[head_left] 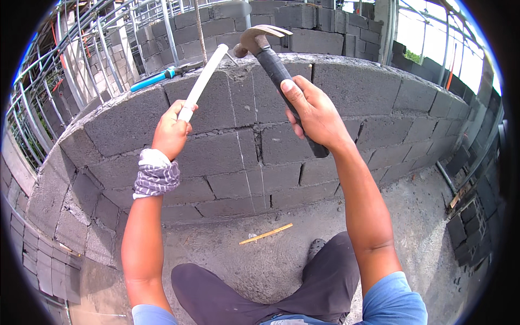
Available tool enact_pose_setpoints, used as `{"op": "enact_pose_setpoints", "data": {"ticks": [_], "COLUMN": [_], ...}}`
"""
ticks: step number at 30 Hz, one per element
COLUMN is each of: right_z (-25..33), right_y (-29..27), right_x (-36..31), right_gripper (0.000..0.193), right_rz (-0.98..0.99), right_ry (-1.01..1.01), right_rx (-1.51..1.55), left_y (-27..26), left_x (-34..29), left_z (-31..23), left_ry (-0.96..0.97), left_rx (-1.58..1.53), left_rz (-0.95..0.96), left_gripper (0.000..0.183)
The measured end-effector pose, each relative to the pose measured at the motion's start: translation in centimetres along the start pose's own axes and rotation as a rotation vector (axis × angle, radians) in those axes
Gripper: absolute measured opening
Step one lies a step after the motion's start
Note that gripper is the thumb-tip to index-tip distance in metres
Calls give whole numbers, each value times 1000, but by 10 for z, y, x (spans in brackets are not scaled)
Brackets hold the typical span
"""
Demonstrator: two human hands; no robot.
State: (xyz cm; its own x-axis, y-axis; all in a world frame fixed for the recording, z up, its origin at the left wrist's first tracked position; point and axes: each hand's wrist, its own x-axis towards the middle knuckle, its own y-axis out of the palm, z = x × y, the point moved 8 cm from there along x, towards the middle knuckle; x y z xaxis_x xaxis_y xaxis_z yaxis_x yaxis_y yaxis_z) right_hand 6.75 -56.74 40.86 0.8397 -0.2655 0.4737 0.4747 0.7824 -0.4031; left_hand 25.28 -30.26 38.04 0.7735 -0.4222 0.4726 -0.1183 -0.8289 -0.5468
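Above the block wall [325, 92], right hand [317, 116] clenches a hammer [271, 57], left hand [172, 132] a white rod [203, 81] — lower end hidden.

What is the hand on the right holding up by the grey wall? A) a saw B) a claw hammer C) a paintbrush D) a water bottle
B: the right hand grips the black handle of a claw hammer, its metal head raised above the block wall.

We see grey block wall [227, 146], white pipe [203, 81], our black-handled hammer [281, 76] with dull metal head, blue-handled tool [157, 77], checked grey-and-white wrist cloth [156, 176], our light blue sleeves [392, 300], dark grey trousers [281, 298], yellow stick [266, 234] on grey floor [411, 227]
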Motion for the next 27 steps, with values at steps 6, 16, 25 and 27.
{"op": "enact_pose_setpoints", "data": {"ticks": [6, 16, 25, 27], "right_z": [-12, 41, 92, 93], "right_y": [3, -20, -9, -10], "right_x": [2, 65, 99, 95], "right_gripper": [49, 53, 46, 45], "right_rz": [-126, -187, -9, -82], "right_ry": [-80, -303, -282, -294], "right_rx": [338, -540, -690, -650], "left_y": [-8, -17, -21, -20], "left_x": [-1, 11, 18, 20], "left_z": [-29, -38, -38, -35], "left_ry": [-20, 23, 0, -14], "left_rx": [450, 456, 513, 515], "left_rz": [-199, -114, -54, -41], "left_gripper": [31, 32, 31, 31]}}
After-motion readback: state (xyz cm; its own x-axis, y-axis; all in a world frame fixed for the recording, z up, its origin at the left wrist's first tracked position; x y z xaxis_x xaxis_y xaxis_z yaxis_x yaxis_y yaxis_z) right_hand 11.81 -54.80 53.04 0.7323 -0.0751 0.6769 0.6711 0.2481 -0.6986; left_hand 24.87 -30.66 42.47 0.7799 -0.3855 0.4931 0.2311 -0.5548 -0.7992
